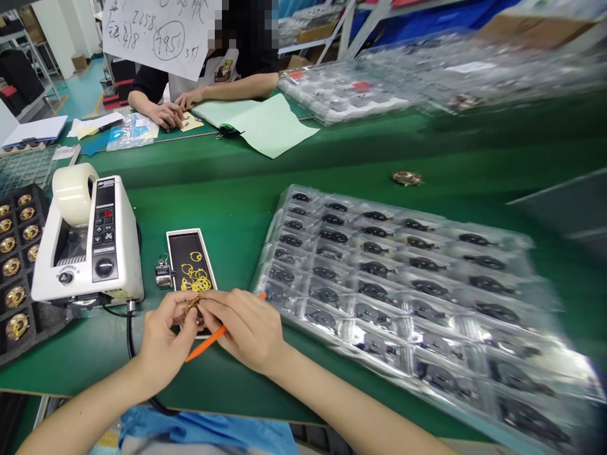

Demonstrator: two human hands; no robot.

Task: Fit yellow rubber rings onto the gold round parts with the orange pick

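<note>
The step in hand seems to be fine work on a small gold-coloured metal part (193,306), pinched by the left hand (164,335). The right hand (250,325) crowds it, fingers gripping a slender orange stick (207,344) (exact contact is hidden). Thin yellow rings (196,279) lie at twelve o'clock; the next move calls for steady fingertips.

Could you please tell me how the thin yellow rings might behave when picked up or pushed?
The thin yellow rings are probably light, as their bands look slender. Lifting one may drag neighbours along, since many overlap. Pushed, they would likely slide rather than roll, because they appear to lie flat in the white-walled, black-floored tray.
</note>
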